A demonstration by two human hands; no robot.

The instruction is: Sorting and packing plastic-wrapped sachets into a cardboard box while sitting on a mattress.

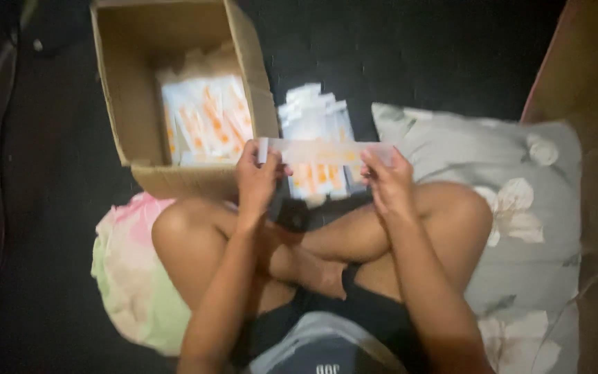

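A: Status on the hands?

B: Both are gripping 1 long flat white strip package (323,151) with orange markings. It is sitting level, stretched between them, above the crossed legs.

A: Finger state?

B: Left hand (257,176) is pinching the strip's left end, thumb and fingers clenched on it. Right hand (385,180) is pinching the right end the same way. Frame is blurring, so I cannot tell the exact finger count on either end.

A: What is sitting under the strip?

B: A loose pile of similar white-and-orange packets (316,121) is lying on the dark floor (417,55), just behind and below the strip. The strip is overlapping the pile in view; I cannot tell whether they are touching.

A: Box?

B: An open cardboard box (129,104) is standing to the left of the pile, just beside the left hand. More of the same packets (205,118) are stacking up inside it, against the near right corner.

A: Anything else around?

B: The person is sitting cross-legged. A grey pillow with a flower print (520,208) is lying under the right knee. A pink and green cushion (129,270) is lying under the left knee, touching the box's near wall. A small dark object (292,215) is resting near the ankles; too blurred to identify.
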